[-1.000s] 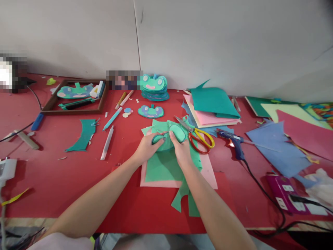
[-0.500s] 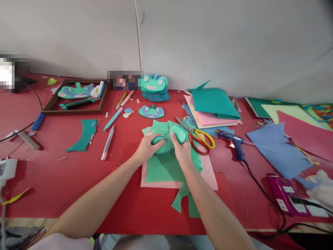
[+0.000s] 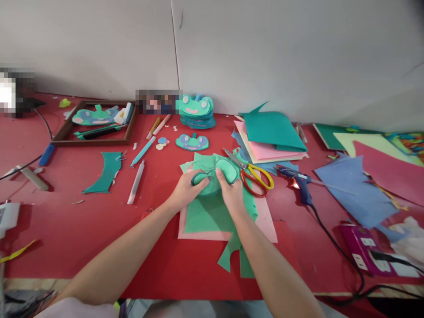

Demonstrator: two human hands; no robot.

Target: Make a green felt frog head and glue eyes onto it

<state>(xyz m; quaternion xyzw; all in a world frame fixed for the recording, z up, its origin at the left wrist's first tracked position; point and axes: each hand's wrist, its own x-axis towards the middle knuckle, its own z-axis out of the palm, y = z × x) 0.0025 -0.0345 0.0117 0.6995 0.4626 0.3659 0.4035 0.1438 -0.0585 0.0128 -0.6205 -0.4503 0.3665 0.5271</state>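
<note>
A light-green felt cutout [image 3: 227, 168] with rounded lobes and a darker edge is held level between both hands. My left hand [image 3: 186, 191] pinches its left lobe, thumb on top. On the right lobe, my right hand [image 3: 232, 194] presses with its thumb; the other fingers are hidden beneath. Under the hands lie a light-green felt sheet [image 3: 208, 216] and a pink felt sheet [image 3: 267, 221]. Beside the right hand rest scissors [image 3: 250, 171] with one yellow and one red handle, blades apart. A finished frog-like felt face [image 3: 192, 141] lies just beyond.
Frog faces are stacked [image 3: 197, 110] against the wall. A brown tray [image 3: 96, 142] holds markers and another face. Pens [image 3: 135, 182] and a dark-green scrap [image 3: 105, 172] lie left. To the right are folded felt [image 3: 273, 130], a corded glue gun [image 3: 300, 179] and a purple power strip [image 3: 359, 247].
Both hands keep the same grip on the felt cutout, with almost no movement. The whole view has shifted very slightly.
</note>
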